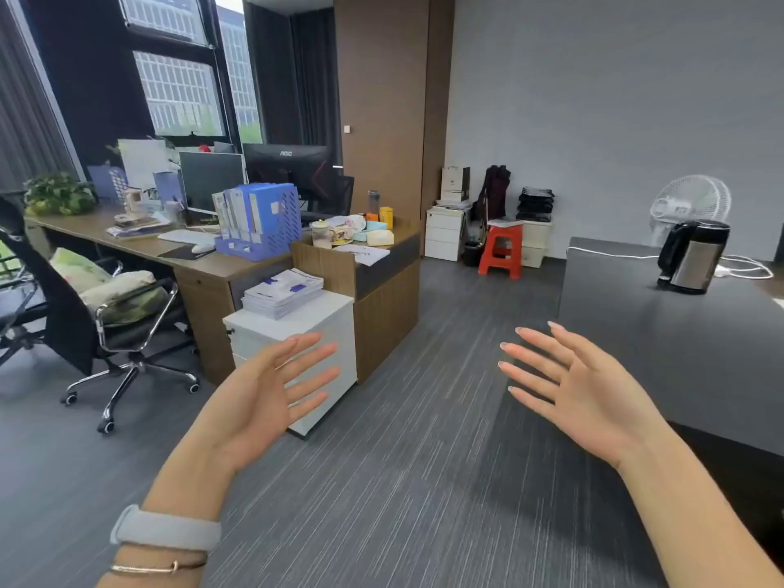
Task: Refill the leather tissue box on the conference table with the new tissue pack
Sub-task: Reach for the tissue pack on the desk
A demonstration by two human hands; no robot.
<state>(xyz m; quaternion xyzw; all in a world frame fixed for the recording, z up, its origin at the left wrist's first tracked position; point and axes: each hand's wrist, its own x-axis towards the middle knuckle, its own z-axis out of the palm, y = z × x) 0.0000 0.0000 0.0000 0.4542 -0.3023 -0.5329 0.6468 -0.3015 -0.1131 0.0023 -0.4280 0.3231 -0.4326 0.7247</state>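
— Listing hands first: left hand (263,392) bare, palm inward, fingers spread wide, holding nothing; grey band (165,529) and bangle on that wrist. Right hand (581,388) likewise splayed wide, empty, palm facing the left.

— And relative to the dark table (679,345)?

— Right hand hovers just at its near-left corner, over carpet; left hand well left of it, in front of a white drawer unit (297,333).

— Items on the table?

— Kettle (691,256) at the far end, white cable beside it; fan (691,201) behind.

— Tissue box? New pack?

— A pale pack-like item (379,237) lies on the wooden desk, far left of the table; cannot tell what it is. No leather box identifiable.
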